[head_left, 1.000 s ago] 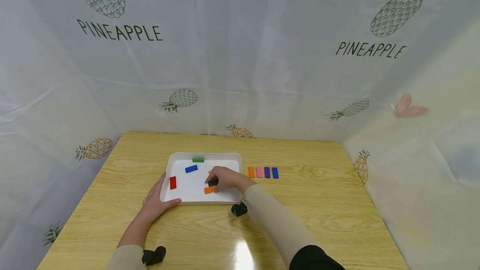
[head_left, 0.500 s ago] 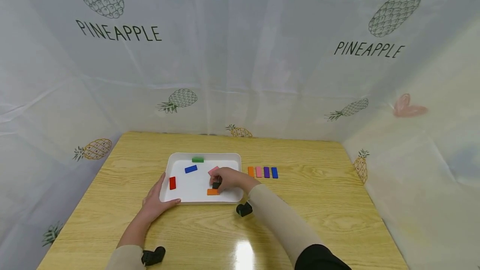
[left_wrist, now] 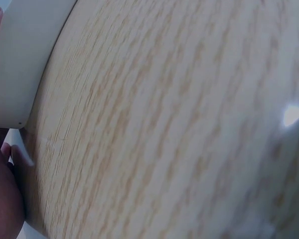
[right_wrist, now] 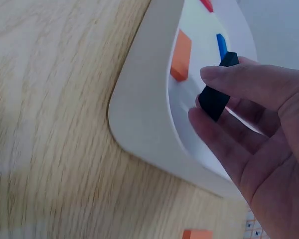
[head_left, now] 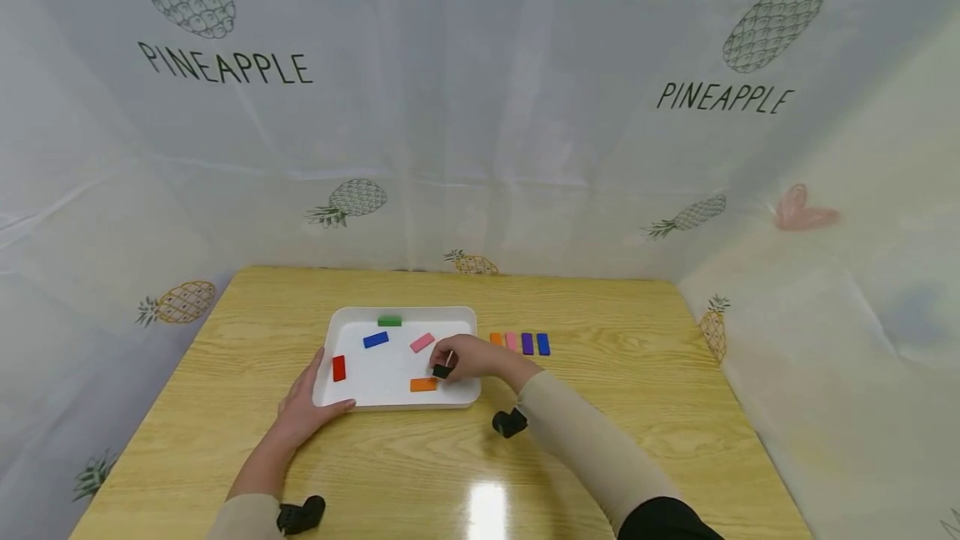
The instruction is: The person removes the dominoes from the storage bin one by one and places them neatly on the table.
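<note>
My right hand [head_left: 470, 357] pinches a small black block [right_wrist: 217, 94] between thumb and fingers, over the right part of a white tray [head_left: 382, 377]. My left hand [head_left: 307, 402] holds the tray's near left corner, with the thumb along the front rim and the fingers along the left side. Inside the tray lie a green block [head_left: 389, 321], a blue block [head_left: 376, 340], a pink block [head_left: 422, 342], a red block [head_left: 339, 368] and an orange block [head_left: 423, 385]. Only parts of the left hand [left_wrist: 4, 199] show at the left edge of its wrist view.
Right of the tray, on the wooden table [head_left: 637, 407], a row of blocks stands side by side: orange [head_left: 496, 339], pink [head_left: 512, 342], purple [head_left: 527, 344] and blue [head_left: 543, 344]. A pineapple-printed sheet [head_left: 480, 107] hangs behind and around the table.
My right hand has lifted the black block and shifted right, uncovering the pink block. The orange block in the tray has straightened slightly. My left hand stays at the tray corner.
</note>
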Demonstrator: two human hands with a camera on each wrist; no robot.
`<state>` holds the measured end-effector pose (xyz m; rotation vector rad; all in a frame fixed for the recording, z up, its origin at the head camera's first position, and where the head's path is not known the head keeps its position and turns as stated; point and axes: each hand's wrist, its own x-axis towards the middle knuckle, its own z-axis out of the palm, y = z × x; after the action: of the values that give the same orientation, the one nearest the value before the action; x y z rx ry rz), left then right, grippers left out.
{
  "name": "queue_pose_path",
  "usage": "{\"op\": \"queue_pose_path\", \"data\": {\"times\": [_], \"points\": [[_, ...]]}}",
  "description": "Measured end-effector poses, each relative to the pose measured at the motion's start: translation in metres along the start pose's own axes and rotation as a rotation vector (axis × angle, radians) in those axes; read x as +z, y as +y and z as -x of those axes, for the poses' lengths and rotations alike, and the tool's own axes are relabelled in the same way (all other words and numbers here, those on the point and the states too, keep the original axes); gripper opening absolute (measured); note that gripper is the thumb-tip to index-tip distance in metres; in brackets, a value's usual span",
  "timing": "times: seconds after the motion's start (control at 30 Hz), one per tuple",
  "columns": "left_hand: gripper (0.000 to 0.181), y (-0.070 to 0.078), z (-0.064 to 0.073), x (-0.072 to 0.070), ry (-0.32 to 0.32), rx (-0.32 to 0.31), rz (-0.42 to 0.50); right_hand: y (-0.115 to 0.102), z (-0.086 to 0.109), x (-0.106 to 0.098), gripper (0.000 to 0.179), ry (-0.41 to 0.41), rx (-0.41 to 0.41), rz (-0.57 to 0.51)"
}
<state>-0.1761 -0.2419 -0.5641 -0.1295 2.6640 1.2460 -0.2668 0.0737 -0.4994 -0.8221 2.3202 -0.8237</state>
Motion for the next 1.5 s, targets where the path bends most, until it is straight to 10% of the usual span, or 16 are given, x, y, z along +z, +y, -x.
{"op": "queue_pose_path", "data": {"times": [1.5], "points": [[0.119, -0.002, -0.002, 0.0, 0.012, 0.033, -0.002, 0.088, 0.112, -0.07, 0.05, 0.308, 0.128, -0.073]]}}
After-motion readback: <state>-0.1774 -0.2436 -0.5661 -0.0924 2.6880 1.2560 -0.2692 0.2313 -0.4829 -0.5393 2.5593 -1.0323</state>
